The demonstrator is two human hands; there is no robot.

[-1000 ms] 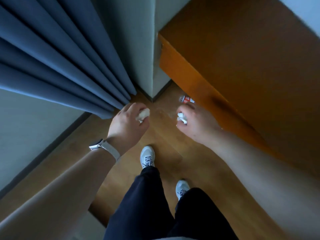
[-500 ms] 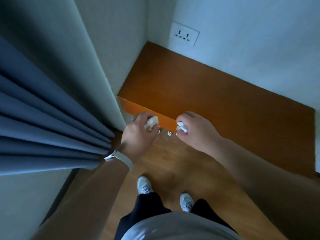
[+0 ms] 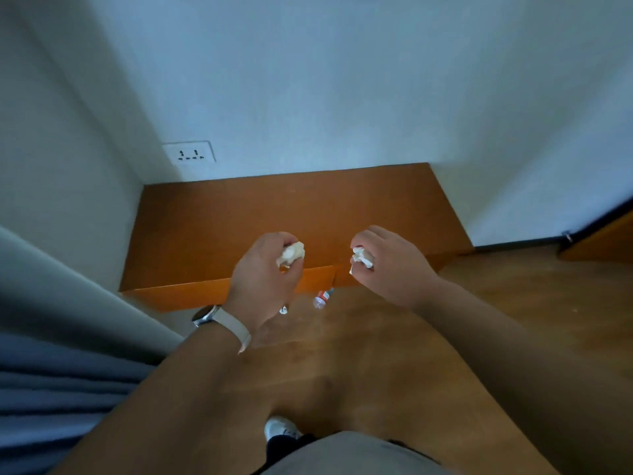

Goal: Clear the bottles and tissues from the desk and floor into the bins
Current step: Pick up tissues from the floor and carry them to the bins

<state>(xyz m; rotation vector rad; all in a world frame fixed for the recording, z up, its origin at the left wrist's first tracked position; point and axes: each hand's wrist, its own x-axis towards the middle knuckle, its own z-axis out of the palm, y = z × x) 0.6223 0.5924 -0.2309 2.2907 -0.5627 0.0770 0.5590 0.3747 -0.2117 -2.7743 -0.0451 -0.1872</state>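
My left hand point(image 3: 265, 272) grips a crumpled white tissue point(image 3: 291, 254) in its curled fingers. My right hand point(image 3: 390, 265) pinches a second crumpled white tissue point(image 3: 362, 257). Both hands hover over the front edge of an orange-brown wooden desk point(image 3: 291, 214). On the wooden floor below, between my hands, lies a small clear bottle point(image 3: 322, 298) with a red label, partly under the desk edge. A small white object point(image 3: 283, 310) lies on the floor beside my left hand; I cannot tell what it is.
White walls enclose the desk on the left, back and right; a wall socket point(image 3: 189, 154) sits above its left corner. A blue curtain point(image 3: 51, 399) hangs at lower left. A dark door edge point(image 3: 603, 217) shows at far right. No bin is in view.
My view has risen from the floor corner to the whole desk top and back wall. Both hands still hold their tissues and have moved slightly apart.
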